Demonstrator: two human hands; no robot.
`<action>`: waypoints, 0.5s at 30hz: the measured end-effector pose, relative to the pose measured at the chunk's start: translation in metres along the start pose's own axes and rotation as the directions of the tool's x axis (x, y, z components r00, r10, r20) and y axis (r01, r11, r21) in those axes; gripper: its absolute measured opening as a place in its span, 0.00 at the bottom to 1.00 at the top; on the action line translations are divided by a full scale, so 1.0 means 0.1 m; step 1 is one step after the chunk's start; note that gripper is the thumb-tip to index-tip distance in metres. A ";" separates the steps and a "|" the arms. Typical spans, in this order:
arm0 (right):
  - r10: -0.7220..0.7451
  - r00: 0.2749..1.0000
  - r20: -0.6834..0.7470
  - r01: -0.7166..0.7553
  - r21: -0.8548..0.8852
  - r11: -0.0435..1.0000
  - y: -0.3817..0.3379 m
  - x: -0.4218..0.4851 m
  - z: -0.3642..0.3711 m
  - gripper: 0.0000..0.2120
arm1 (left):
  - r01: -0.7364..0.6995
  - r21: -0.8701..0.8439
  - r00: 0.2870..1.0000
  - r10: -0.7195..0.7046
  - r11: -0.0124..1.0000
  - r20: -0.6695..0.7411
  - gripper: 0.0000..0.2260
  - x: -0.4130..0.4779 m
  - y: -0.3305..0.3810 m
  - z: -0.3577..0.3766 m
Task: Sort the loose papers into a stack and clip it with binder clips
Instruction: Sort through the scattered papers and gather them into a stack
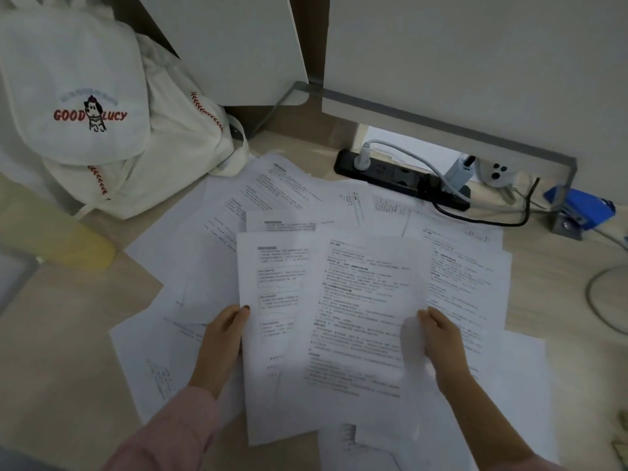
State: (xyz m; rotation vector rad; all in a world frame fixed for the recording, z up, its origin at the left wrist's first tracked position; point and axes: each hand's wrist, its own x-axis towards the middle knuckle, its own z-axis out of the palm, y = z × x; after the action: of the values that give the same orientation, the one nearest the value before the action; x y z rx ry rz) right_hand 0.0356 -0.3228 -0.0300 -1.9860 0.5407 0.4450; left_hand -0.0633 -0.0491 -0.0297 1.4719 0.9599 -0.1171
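White printed paper sheets [292,192] lie scattered and overlapping across the middle of the light wood-grain table [68,334]. We hold two further sheets raised above this spread, near the front edge. Our left grip [224,338] pinches the left edge of the left-hand printed sheet [272,287], thumb on top, fingers hidden beneath the paper. Our right grip [441,341] pinches the right edge of the right-hand printed sheet [367,300] in the same manner. The right-hand sheet overlaps the left-hand sheet along its inner edge. A pink sleeve [176,430] covers the left forearm. A cream canvas bag [102,113] with red lettering stands at the far left, just beside the outermost sheets. A black power strip [401,180] carrying a white plug [362,158] lies beyond the papers, below the rear panel. A blue device [584,212] sits at the far right; we cannot tell its type.
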 end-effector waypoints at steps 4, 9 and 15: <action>-0.005 0.999 -0.036 0.004 -0.027 1.000 0.05 -0.02 -0.07 0.12 | -0.071 0.052 0.997 0.073 0.996 -0.031 0.11 0.05 0.02 -0.01; -0.042 0.999 0.001 0.042 -0.041 0.998 -0.04 -0.09 0.23 0.14 | -0.147 0.037 0.988 0.149 0.988 -0.031 0.10 0.13 0.18 0.11; -0.045 0.973 0.226 0.064 -0.079 0.995 -0.19 -0.19 0.51 0.11 | -0.098 0.064 0.994 0.094 0.993 0.055 0.21 0.20 0.19 0.22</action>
State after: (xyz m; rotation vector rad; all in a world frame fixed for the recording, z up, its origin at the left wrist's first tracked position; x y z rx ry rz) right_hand 0.0261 -0.2659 -0.0290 -1.9946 0.3289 0.6583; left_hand -0.0288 -0.0552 -0.0315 1.5662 0.8483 -0.1174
